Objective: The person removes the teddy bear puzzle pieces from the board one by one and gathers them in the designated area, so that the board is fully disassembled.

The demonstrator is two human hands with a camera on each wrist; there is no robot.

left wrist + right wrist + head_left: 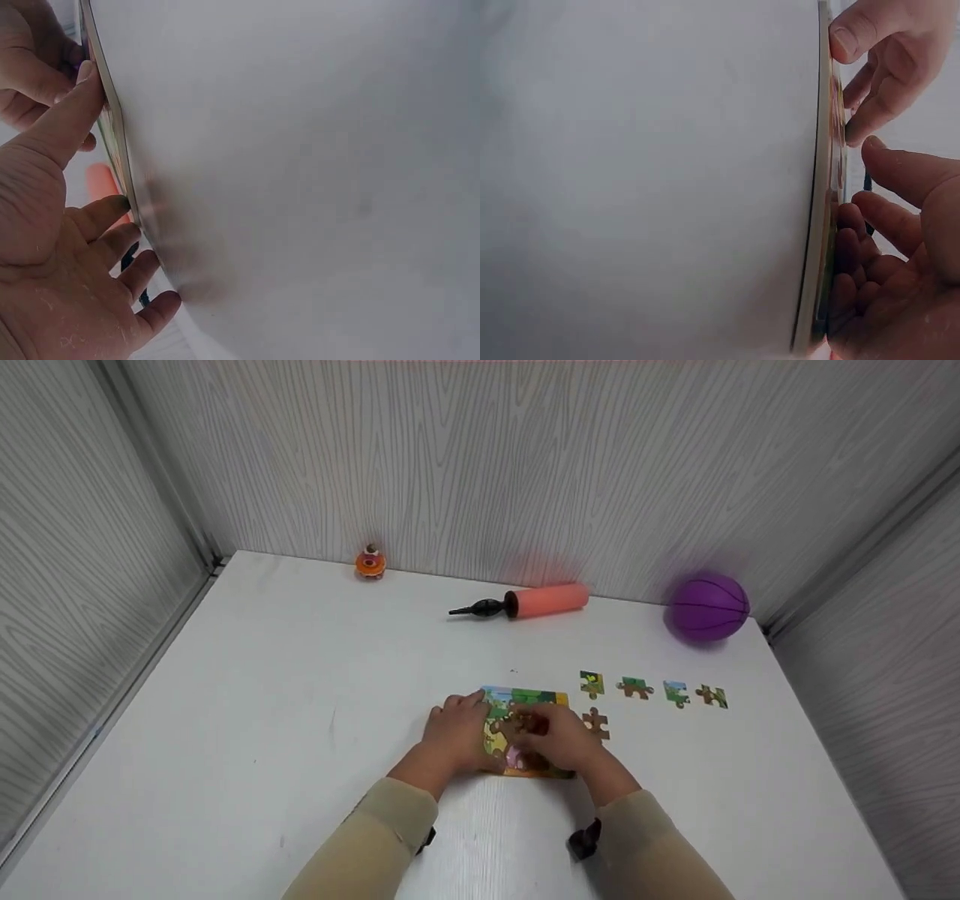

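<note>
The colourful cardboard jigsaw puzzle board point(525, 701) lies flat on the white table point(300, 697), near its front middle, under both hands. The left hand point(454, 733) rests on the board's left edge with fingers fairly straight, thumb along the rim. The right hand point(559, 739) presses its fingertips on a brown puzzle piece point(523, 725) on the board (whether it pinches it, I cannot tell). A loose brown piece point(596, 722) lies just beside the board; four more pieces point(651, 690) sit in a row beyond.
</note>
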